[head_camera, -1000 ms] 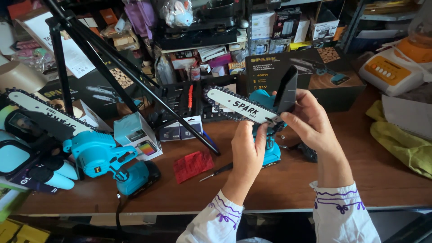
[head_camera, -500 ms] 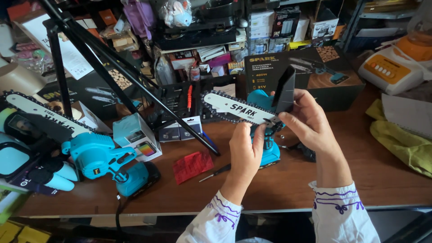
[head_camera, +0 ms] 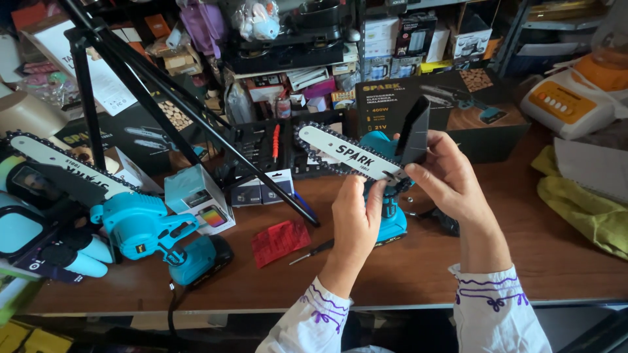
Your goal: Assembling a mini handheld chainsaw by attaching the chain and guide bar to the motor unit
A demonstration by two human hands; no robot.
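Observation:
A small blue cordless chainsaw point(head_camera: 390, 216) with a white guide bar point(head_camera: 343, 153) and chain is held up above the brown table point(head_camera: 458, 261), bar pointing left. My left hand point(head_camera: 355, 219) grips its blue body from below. My right hand point(head_camera: 445, 176) holds the saw at the base of the bar, fingers against a black cover piece point(head_camera: 413, 131) that stands upright there. A screwdriver point(head_camera: 311, 252) and a red packet point(head_camera: 280, 240) lie on the table under my left hand.
A second blue chainsaw point(head_camera: 140, 225) lies at the left, next to a small blue box point(head_camera: 196, 196). Black tripod legs point(head_camera: 196, 124) cross the left half. Boxes crowd the back; a dark chainsaw box point(head_camera: 458, 104) stands behind my hands. Yellow cloth point(head_camera: 582, 209) lies right.
The saw and both hands have held nearly still; the view shifted slightly.

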